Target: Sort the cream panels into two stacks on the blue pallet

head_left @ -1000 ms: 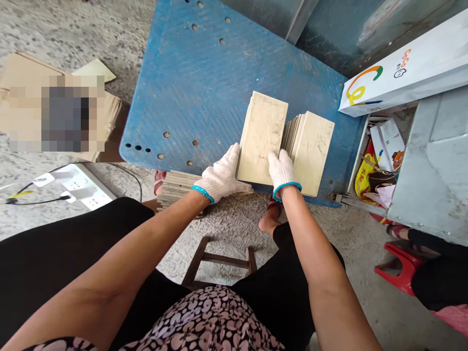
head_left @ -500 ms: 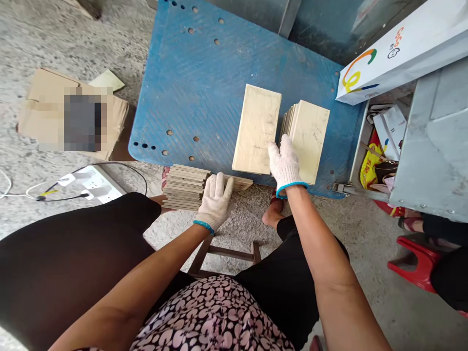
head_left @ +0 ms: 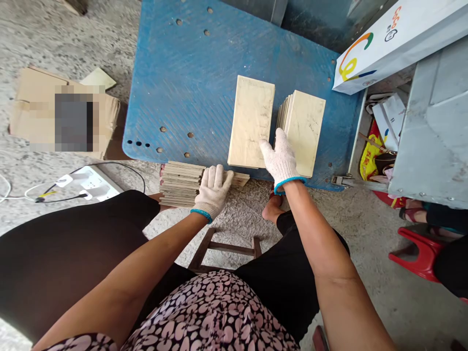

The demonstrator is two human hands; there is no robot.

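Note:
My left hand (head_left: pixel 212 190), in a white knit glove with a blue cuff, lies with its fingers stretched out against the right end of a stack of thin wooden boards (head_left: pixel 182 185) below the table's near edge. My right hand (head_left: pixel 281 155), gloved the same way, has thumb and fingers apart. Its thumb reaches the lower right edge of a flat pile of pale boards (head_left: pixel 252 122). The fingers rest by the left side of a second, slightly leaning pile of boards (head_left: pixel 309 131). Both piles lie on a blue plastic tabletop (head_left: pixel 190 87).
A white paper bag (head_left: pixel 387 48) stands at the right beside a grey metal cabinet (head_left: pixel 435 131) with an open drawer of oddments. A power strip (head_left: pixel 97 183) and a cardboard box (head_left: pixel 32 107) lie on the floor at left. A red stool (head_left: pixel 417 253) is at right.
The view has shifted slightly, so the table and boards appear a little further up and left. Both hands keep nearly the same places against the boards.

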